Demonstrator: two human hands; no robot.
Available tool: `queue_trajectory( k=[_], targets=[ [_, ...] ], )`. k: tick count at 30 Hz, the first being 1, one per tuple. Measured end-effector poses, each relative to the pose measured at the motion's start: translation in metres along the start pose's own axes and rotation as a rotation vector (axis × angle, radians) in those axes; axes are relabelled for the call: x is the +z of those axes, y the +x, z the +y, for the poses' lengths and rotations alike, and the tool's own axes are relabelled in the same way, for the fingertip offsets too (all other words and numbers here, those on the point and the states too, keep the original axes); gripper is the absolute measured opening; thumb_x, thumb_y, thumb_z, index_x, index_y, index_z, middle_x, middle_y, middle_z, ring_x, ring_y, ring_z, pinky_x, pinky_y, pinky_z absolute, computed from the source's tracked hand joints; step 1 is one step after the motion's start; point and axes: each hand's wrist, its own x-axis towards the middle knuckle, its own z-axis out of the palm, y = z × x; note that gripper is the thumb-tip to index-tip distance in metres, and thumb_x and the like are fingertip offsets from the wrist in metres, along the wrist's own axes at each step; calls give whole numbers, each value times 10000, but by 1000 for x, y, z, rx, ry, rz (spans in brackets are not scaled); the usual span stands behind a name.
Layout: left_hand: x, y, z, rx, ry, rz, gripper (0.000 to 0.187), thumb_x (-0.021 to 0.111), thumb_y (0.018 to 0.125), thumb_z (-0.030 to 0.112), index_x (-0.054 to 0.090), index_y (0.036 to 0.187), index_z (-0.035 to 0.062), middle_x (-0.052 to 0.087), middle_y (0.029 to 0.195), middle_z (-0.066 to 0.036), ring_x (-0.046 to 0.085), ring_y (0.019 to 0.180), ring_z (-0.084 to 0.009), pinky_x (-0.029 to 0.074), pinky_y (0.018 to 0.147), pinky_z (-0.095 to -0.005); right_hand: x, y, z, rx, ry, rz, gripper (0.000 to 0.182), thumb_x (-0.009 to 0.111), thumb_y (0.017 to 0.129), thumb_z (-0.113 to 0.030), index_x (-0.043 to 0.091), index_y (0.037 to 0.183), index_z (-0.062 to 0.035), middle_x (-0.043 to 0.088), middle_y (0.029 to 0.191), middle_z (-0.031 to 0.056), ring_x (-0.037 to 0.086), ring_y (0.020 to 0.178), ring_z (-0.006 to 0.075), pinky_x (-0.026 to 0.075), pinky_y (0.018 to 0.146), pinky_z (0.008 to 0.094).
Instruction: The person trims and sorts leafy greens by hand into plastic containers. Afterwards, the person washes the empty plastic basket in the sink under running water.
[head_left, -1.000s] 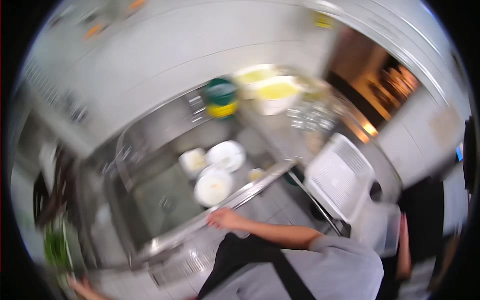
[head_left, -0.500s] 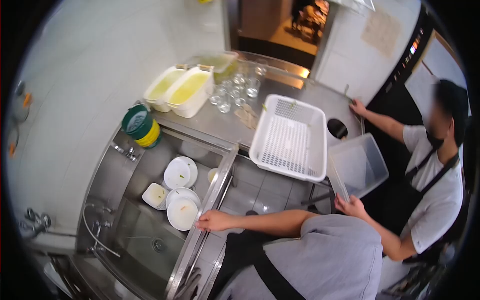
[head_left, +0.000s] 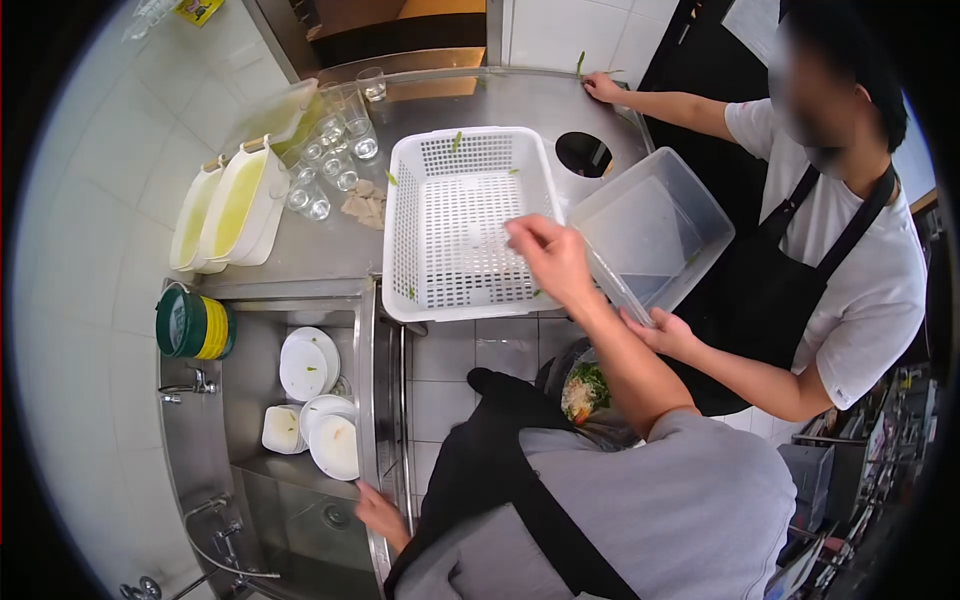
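My right hand [head_left: 548, 256] is raised over the near right part of a white perforated basket [head_left: 440, 215] on the steel counter [head_left: 330, 255]; its fingers are apart and hold nothing. My left hand [head_left: 379, 512] rests on the front rim of the steel sink [head_left: 366, 400], partly hidden by my apron. A co-worker in a white shirt and black apron stands to the right. One hand [head_left: 663, 330] grips a clear plastic bin [head_left: 655, 225] next to the basket. The other hand [head_left: 603, 86] rests on the counter's far edge.
White plates [head_left: 308, 362] and a square bowl [head_left: 281, 429] lie in the sink. A green and yellow tin [head_left: 190, 325] stands at its corner. Tubs of yellow liquid [head_left: 235, 205] and several glasses [head_left: 330, 160] line the wall. A round hole [head_left: 585, 154] opens in the counter.
The view has swung right. My right hand left the sink rim and rose over the white basket. My left hand now rests on the sink rim. The co-worker's clear bin moved up beside the basket.
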Motion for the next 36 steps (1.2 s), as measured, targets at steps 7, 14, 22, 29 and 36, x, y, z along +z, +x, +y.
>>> queue_trajectory(
  k=[7, 14, 22, 29, 36],
  targets=[
    [29, 139, 261, 600, -315, -251, 378, 642, 956, 206, 601, 1287, 26, 663, 1009, -144, 650, 927, -249, 516, 857, -354, -1, -32, 24, -387, -693, -359, 441, 735, 859, -435, 720, 1079, -54, 726, 945, 172, 709, 878, 341, 559, 775, 437],
    [91, 130, 288, 615, -41, -221, 675, 693, 907, 273, 424, 1472, 21, 514, 1367, -241, 555, 1216, -376, 458, 1019, -420, 27, -69, 32, -253, -788, -637, 300, 734, 827, -282, 658, 1026, -70, 668, 914, 98, 674, 889, 312, 535, 781, 443],
    [54, 71, 262, 1244, 445, -401, 865, 800, 766, 263, 408, 1522, 114, 426, 1543, -126, 297, 1492, -327, 136, 1186, -665, 49, -88, 15, -410, -737, -669, 210, 609, 794, -109, 637, 999, -70, 651, 935, 86, 649, 915, 275, 540, 793, 391],
    [-35, 99, 213, 1208, 364, -163, 241, 739, 628, 104, 578, 805, 133, 556, 736, -6, 586, 732, -209, 478, 723, -369, 105, -91, -58, -686, -483, -819, 241, 698, 776, -174, 644, 970, -42, 655, 851, 70, 650, 853, 276, 553, 708, 399],
    [-149, 75, 143, 1158, 482, -106, 114, 661, 697, 154, 551, 729, 146, 508, 668, 16, 566, 647, -160, 424, 564, -320, 227, 4, -108, -934, -403, -893, 260, 704, 887, -202, 669, 1129, -112, 667, 985, 104, 673, 886, 303, 553, 740, 416]
  ],
)
